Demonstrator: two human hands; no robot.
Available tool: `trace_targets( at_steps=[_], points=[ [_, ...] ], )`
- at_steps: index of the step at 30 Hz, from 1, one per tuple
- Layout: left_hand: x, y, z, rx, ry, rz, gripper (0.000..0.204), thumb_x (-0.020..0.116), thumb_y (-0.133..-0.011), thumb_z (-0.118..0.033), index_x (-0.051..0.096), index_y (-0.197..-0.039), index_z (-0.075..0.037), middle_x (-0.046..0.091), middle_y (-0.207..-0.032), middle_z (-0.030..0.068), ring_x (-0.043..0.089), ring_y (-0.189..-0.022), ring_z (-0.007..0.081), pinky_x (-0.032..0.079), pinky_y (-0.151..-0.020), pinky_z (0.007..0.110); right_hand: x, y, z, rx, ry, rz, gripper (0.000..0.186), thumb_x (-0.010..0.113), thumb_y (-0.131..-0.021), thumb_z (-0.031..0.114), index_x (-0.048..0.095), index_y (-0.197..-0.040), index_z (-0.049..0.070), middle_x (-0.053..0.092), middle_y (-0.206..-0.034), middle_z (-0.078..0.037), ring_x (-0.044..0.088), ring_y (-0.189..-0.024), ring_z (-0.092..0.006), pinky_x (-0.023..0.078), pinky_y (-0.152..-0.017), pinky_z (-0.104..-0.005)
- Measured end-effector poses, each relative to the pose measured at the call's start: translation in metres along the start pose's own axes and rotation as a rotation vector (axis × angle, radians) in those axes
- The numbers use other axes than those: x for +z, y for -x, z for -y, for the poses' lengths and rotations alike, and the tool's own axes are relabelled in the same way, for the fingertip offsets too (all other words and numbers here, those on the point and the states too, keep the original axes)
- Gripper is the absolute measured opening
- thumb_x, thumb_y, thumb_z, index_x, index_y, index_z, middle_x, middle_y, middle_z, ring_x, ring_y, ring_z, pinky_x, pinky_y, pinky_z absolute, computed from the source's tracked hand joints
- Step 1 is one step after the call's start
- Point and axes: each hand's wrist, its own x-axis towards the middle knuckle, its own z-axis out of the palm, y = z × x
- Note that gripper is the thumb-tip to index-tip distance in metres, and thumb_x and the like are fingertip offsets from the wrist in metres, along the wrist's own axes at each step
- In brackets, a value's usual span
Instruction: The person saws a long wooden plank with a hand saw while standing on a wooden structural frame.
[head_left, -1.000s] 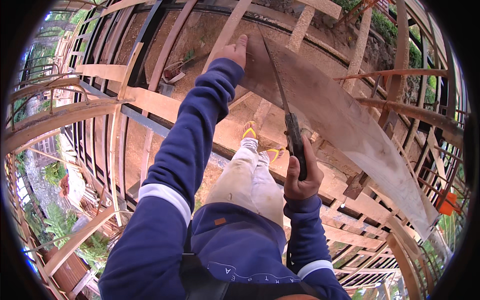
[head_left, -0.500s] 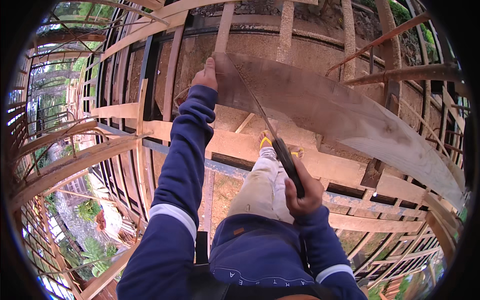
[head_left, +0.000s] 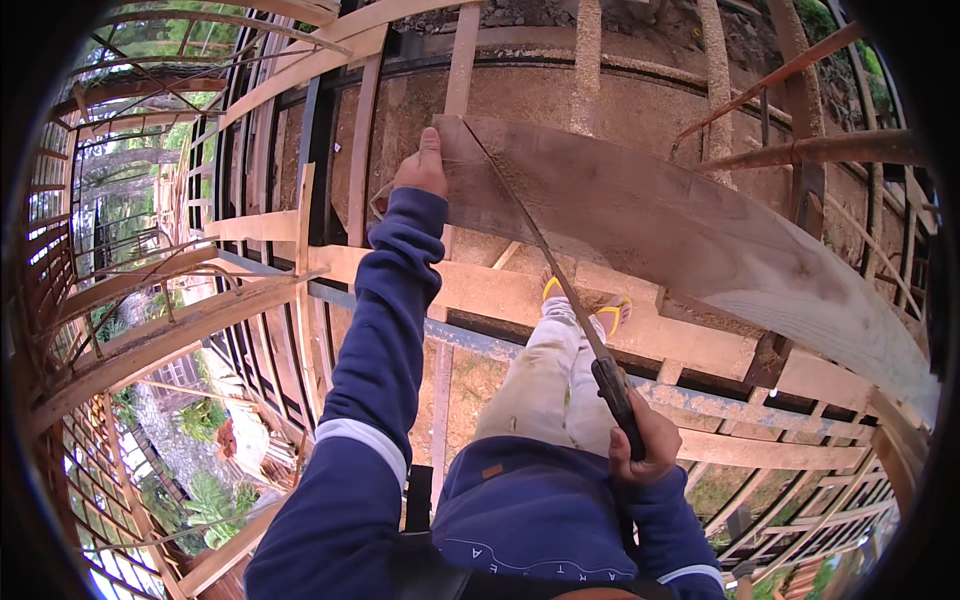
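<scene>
Backward comes the handsaw [head_left: 580,315] in a worker's right hand [head_left: 652,440], its black handle [head_left: 615,395] now closer to the waist than 0.5 seconds ago, with more of the blade bared between the handle and a broad wooden plank [head_left: 650,220]. The right fingers wrap around the handle. The left hand [head_left: 422,170] keeps its place at the plank's left end, clasping the wood with the thumb uppermost and most fingers out of sight. The blade slants over the plank near that end, its tip about level with the far edge, where 1 second ago it reached beyond. The plank stretches crosswise before the worker, past a pair of yellow-strapped sandals [head_left: 553,288]. The shift looks like the return half of a sawing stroke; how deep any cut runs cannot be told.
</scene>
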Motion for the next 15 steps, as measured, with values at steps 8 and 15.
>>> trace_targets(
  at_steps=[8,15],
  points=[
    [-0.003,0.005,0.001,-0.018,-0.044,0.003,0.085,0.027,-0.098,-0.068,0.068,-0.104,0.006,0.066,-0.102,0.0326,0.059,-0.106,0.0496,0.046,-0.091,0.048,0.035,-0.066,0.013,0.063,-0.026,0.008,0.048,0.071,-0.08,0.008,0.061,-0.125,-0.005,0.064,-0.074,-0.017,0.063,-0.06,-0.0312,0.049,-0.056,-0.0371],
    [-0.014,0.026,-0.039,0.009,0.012,-0.005,0.08,0.034,-0.097,-0.066,0.062,-0.12,0.005,0.063,-0.119,0.0278,0.057,-0.117,0.0447,0.043,-0.1,0.048,-0.032,0.044,0.042,0.409,-0.282,-0.256,0.071,0.062,-0.093,0.048,0.051,-0.133,-0.009,0.061,-0.069,-0.007,0.051,-0.053,-0.0115,0.042,-0.053,-0.0246]
  ],
)
